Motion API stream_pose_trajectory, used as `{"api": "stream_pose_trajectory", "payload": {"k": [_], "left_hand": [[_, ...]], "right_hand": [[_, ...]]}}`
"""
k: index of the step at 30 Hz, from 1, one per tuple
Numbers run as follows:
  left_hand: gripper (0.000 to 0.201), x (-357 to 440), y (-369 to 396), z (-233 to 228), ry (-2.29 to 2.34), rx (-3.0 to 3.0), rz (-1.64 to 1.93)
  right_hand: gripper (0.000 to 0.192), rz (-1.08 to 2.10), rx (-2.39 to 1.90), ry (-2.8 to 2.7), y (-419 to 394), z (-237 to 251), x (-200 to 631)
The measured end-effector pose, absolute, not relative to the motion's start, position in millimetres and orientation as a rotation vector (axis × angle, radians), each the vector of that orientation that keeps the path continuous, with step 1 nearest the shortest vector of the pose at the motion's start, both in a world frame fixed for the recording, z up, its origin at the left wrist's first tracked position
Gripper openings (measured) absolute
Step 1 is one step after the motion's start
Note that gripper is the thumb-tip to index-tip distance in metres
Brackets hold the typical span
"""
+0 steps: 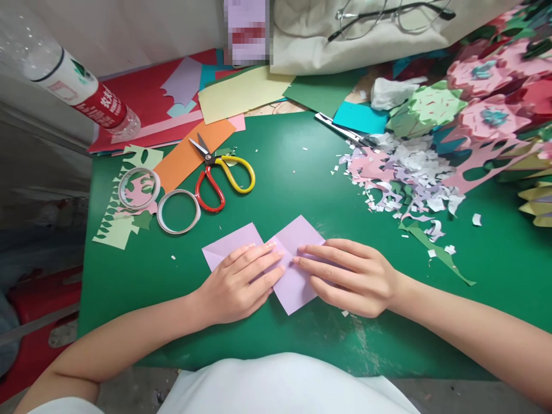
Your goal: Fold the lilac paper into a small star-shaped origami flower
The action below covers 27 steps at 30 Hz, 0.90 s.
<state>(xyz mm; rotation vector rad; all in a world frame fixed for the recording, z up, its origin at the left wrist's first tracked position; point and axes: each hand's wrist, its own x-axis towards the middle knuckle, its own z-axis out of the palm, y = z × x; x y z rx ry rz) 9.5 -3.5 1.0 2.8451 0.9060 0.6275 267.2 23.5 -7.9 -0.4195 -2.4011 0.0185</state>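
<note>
A folded lilac paper (297, 236) lies on the green table (284, 172) near its front edge, creased into two joined square flaps. My left hand (237, 284) lies flat on the left flap, fingers pressing toward the middle crease. My right hand (349, 276) presses the right flap, fingertips meeting the left hand's at the centre. Neither hand grips anything; both are spread flat on the paper.
Red-and-yellow scissors (219, 175) and two tape rings (178, 211) lie at the back left, beside cut green paper. A plastic bottle (77, 86) lies at the far left. A scrap pile (401, 172) and cut paper flowers (487, 98) fill the right. Coloured sheets (241, 92) are stacked behind.
</note>
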Motion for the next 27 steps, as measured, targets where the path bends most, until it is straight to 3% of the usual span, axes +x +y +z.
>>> {"api": "stream_pose_trajectory", "payload": {"k": [7,15,27], "left_hand": [[0.027,7,-1,0,0.819,2.823,0.600],[0.026,1,-4,1,0.774,2.802,0.508],[0.028,2,-8,1,0.765,2.779,0.503]], "right_hand": [[0.010,0.079,-0.411,-2.445,19,-12,265],[0.022,0.169,-0.313,-2.525,24,-10,274],[0.023,-0.020,-0.185,-2.601,20,-5,288]]}}
